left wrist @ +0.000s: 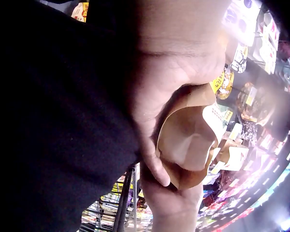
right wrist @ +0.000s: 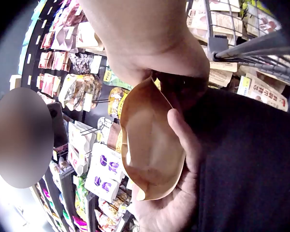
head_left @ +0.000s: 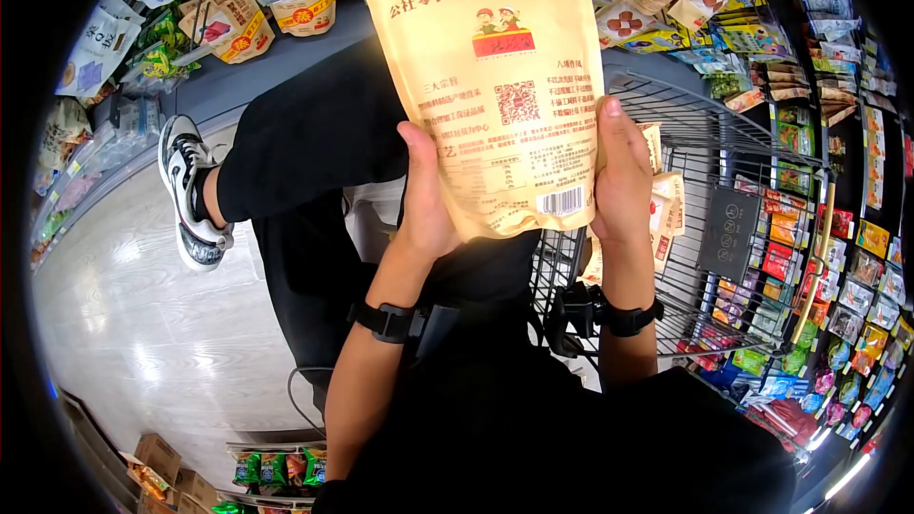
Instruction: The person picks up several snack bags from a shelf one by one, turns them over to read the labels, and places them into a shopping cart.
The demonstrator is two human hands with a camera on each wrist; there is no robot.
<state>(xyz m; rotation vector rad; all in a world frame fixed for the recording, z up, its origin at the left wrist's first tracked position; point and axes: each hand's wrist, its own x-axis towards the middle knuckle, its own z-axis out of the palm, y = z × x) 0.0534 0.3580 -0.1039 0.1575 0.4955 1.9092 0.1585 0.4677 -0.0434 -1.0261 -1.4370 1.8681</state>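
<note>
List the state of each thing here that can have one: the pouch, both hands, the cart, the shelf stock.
kraft pouch: upright, lifted, barcode side facing the head camera.
left hand: grips the pouch's lower left edge, thumb on the printed face.
right hand: grips the pouch's lower right edge.
shopping cart: stands beside the person, partly loaded.
packets in cart: lying inside, similar in colour.
shelf packets: hanging in rows.

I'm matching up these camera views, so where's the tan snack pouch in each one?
Head: tan pouch top centre, held between left hand and right hand.
Left wrist: its bottom edge, right of centre.
Right wrist: its bottom edge, centre.
Shared landmark: snack shelves behind.
</note>
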